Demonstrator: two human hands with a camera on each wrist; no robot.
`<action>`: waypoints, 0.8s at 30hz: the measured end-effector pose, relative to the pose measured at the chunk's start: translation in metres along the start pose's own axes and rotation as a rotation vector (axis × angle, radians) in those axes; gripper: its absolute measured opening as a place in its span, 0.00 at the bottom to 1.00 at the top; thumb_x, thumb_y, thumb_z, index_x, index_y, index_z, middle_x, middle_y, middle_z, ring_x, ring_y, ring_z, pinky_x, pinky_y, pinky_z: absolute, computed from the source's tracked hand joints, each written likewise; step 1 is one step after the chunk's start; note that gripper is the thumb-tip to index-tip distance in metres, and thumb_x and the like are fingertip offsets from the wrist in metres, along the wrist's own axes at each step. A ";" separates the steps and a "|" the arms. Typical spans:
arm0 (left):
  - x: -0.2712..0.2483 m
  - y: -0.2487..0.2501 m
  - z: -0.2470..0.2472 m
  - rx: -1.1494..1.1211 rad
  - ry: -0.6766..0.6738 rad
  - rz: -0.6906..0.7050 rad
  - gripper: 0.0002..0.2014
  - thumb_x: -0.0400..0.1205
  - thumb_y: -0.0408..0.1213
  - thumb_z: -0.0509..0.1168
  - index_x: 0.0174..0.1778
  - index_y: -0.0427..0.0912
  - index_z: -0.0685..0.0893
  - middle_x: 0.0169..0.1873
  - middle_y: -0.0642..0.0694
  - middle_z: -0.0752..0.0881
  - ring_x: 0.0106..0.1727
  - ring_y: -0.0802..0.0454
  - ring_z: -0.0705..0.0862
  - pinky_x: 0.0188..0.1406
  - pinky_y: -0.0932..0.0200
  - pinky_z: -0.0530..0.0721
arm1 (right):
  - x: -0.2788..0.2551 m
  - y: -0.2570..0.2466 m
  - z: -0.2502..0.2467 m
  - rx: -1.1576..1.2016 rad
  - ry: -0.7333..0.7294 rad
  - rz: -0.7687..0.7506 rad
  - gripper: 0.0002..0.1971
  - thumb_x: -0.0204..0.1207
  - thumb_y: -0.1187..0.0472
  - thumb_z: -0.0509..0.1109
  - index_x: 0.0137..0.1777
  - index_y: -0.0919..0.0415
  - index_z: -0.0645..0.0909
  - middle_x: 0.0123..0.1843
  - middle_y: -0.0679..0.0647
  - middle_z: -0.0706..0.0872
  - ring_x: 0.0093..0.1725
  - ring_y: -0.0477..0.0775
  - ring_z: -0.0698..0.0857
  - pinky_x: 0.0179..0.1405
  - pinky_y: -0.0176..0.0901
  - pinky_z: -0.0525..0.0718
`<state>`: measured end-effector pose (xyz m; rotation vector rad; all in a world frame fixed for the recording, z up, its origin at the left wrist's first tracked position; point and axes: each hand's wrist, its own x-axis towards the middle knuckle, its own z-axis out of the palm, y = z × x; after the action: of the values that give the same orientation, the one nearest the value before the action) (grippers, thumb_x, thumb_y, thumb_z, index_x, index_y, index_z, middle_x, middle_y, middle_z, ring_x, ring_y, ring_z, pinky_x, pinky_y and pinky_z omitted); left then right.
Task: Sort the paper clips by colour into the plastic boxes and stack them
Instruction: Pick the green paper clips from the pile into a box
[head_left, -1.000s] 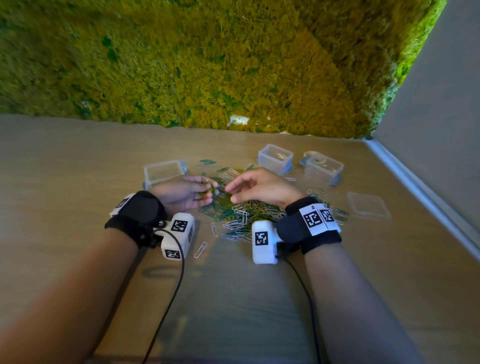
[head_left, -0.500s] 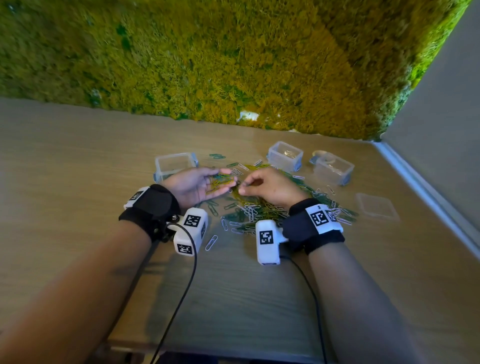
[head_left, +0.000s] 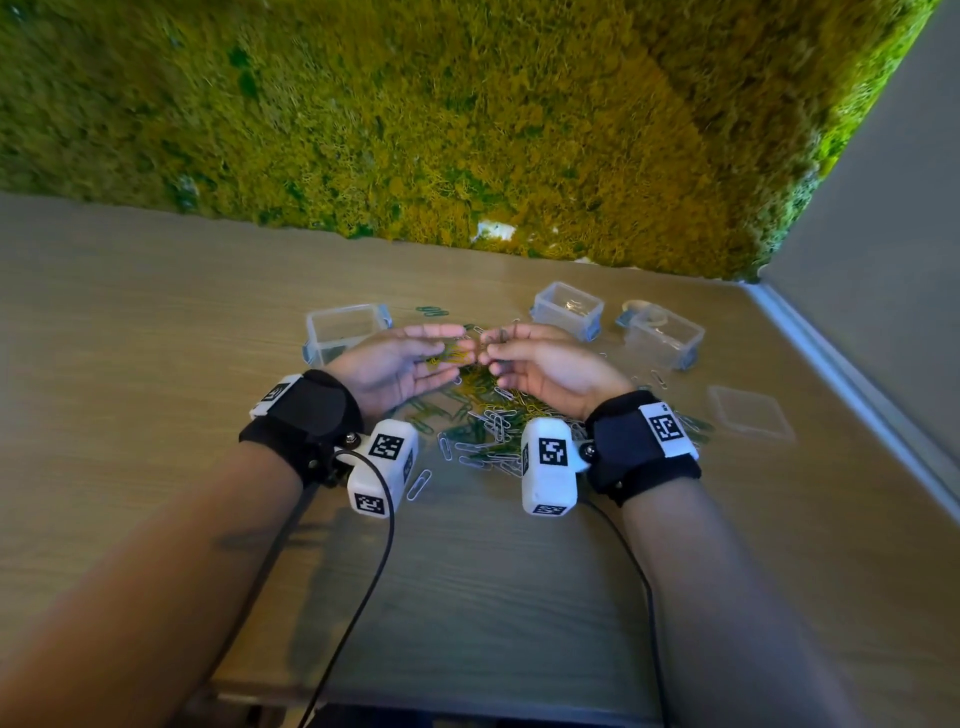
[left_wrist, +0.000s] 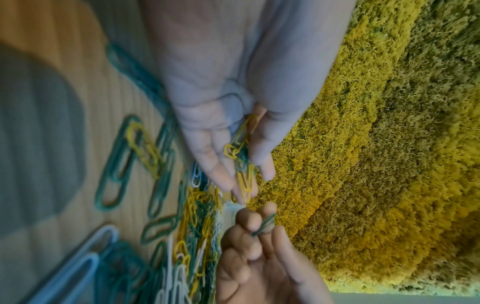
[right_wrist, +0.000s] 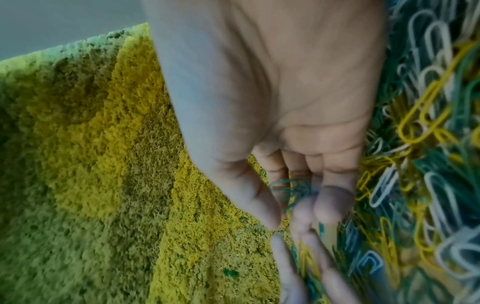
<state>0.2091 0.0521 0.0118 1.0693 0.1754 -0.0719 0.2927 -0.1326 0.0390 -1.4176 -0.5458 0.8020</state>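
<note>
A mixed pile of green, yellow and white paper clips (head_left: 488, 421) lies on the wooden table between my wrists. My left hand (head_left: 441, 358) hovers over the pile's far side, palm turned inward and fingers straight. A small bunch of yellow clips with some green ones (left_wrist: 242, 164) lies along its fingers. My right hand (head_left: 501, 353) faces it, fingertips almost touching. Its fingers are curled and pinch a few green clips (right_wrist: 293, 189). Three clear plastic boxes stand behind the hands: one at the left (head_left: 345, 332), one in the middle (head_left: 569, 309), one at the right (head_left: 662, 338).
A clear lid (head_left: 750, 413) lies flat to the right of the pile. A few green clips (head_left: 432, 310) sit apart behind the left box, and a single white clip (head_left: 418, 484) lies near my left wrist. A moss wall (head_left: 467, 130) closes the back, a grey wall the right.
Both hands have lifted off the pile. The left hand has flattened with clips lying on it, and the right fingers now pinch green clips close to it.
</note>
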 end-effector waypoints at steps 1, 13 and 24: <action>-0.001 0.001 0.001 0.003 0.000 0.005 0.15 0.84 0.23 0.55 0.61 0.38 0.82 0.50 0.39 0.89 0.46 0.51 0.90 0.53 0.58 0.86 | 0.001 0.001 0.002 -0.037 0.020 0.005 0.06 0.78 0.74 0.65 0.50 0.65 0.80 0.34 0.50 0.87 0.31 0.44 0.80 0.29 0.33 0.81; -0.001 0.000 0.002 0.055 0.048 0.053 0.14 0.86 0.25 0.52 0.58 0.37 0.82 0.52 0.42 0.90 0.51 0.54 0.89 0.45 0.62 0.88 | -0.011 -0.007 0.021 -1.026 -0.174 0.038 0.13 0.70 0.59 0.78 0.54 0.55 0.86 0.38 0.49 0.75 0.39 0.47 0.73 0.37 0.41 0.68; -0.005 0.005 0.006 0.019 0.041 0.105 0.13 0.87 0.39 0.54 0.60 0.39 0.80 0.62 0.43 0.85 0.65 0.51 0.82 0.68 0.55 0.75 | -0.011 -0.006 0.024 -1.214 -0.166 0.057 0.05 0.72 0.58 0.76 0.46 0.55 0.86 0.33 0.40 0.78 0.33 0.38 0.74 0.30 0.34 0.67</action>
<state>0.2057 0.0489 0.0200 1.0976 0.1551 0.0433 0.2681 -0.1254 0.0486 -2.4756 -1.2422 0.6269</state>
